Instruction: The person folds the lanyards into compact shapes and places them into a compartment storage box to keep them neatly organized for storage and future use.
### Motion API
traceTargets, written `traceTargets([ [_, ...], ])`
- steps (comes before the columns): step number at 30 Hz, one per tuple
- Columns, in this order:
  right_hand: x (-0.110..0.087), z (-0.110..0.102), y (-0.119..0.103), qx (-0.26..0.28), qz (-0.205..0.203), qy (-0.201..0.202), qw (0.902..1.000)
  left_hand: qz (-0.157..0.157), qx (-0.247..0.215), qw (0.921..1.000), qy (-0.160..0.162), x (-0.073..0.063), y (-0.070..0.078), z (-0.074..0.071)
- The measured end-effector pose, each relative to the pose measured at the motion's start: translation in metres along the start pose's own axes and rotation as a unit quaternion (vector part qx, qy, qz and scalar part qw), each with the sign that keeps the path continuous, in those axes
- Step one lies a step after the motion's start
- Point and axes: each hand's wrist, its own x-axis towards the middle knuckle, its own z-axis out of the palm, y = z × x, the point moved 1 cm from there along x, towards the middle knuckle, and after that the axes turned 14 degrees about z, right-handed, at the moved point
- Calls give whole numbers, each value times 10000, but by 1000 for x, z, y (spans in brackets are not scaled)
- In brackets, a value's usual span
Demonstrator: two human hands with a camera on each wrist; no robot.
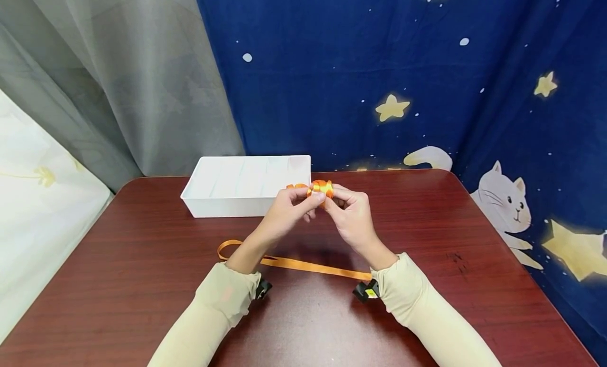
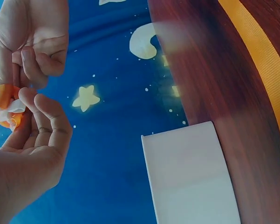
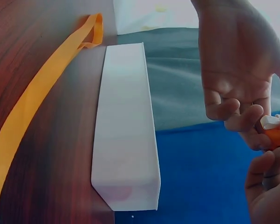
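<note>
Both hands meet in front of me, above the table, at a small bunch of shiny orange ribbon loops (image 1: 321,187). My left hand (image 1: 289,204) pinches it from the left, the thumb lying across its front. From the other side my right hand (image 1: 350,211) grips it between thumb and forefinger. A white piece (image 2: 13,109) shows among the orange loops in the left wrist view; fingers hide part of the bunch. Below the wrists, a long flat orange ribbon (image 1: 313,267) lies on the table, its left end curled into a loop.
A white tray (image 1: 232,207) with divided compartments stands at the back of the dark red-brown table (image 1: 142,283), just behind my left hand. Blue star-patterned cloth (image 1: 322,93) and a grey curtain (image 1: 161,82) hang beyond the far edge.
</note>
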Motion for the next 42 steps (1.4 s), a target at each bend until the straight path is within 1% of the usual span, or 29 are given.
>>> traceTargets([
  [4,-1,1,0,-233,-10,-14,9997,20,69,9999,71,0,-2,0],
  [7,-1,1,2,-413,-42,-65,9991,-52,92,9999,95,-1,-3,-1],
  [11,-1,1,4,-478,-55,-216,9986,-153,-92,9998,95,-1,-4,-1],
  [14,-2,0,1,-451,46,-391,9982,-200,-286,9993,113,0,-4,-1],
  [18,-3,-2,-1,-519,242,-624,9964,-194,-418,9988,147,0,-5,-3],
  [20,-3,-3,-1,-519,323,-783,9951,-158,-451,9987,172,0,-7,-4],
  [23,-3,-4,-2,-373,392,-1088,9926,-42,-481,9986,193,0,-8,-5],
  [26,-2,-4,-4,-343,340,-1301,9903,114,-343,9991,227,0,-8,-6],
  [29,-1,-4,-5,-475,241,-1379,9890,268,-153,9991,301,-1,-8,-7],
  [32,-1,-3,-4,-479,175,-1323,9899,360,-57,9987,355,-2,-9,-7],
  [34,-1,-3,-4,-416,88,-1183,9921,415,-44,9985,364,-2,-11,-7],
  [39,0,-2,-2,-192,-135,-638,9977,493,57,9982,341,-3,-11,-8],
  [42,1,-1,-2,-14,-117,-359,9993,497,70,9982,334,-4,-12,-9],
])
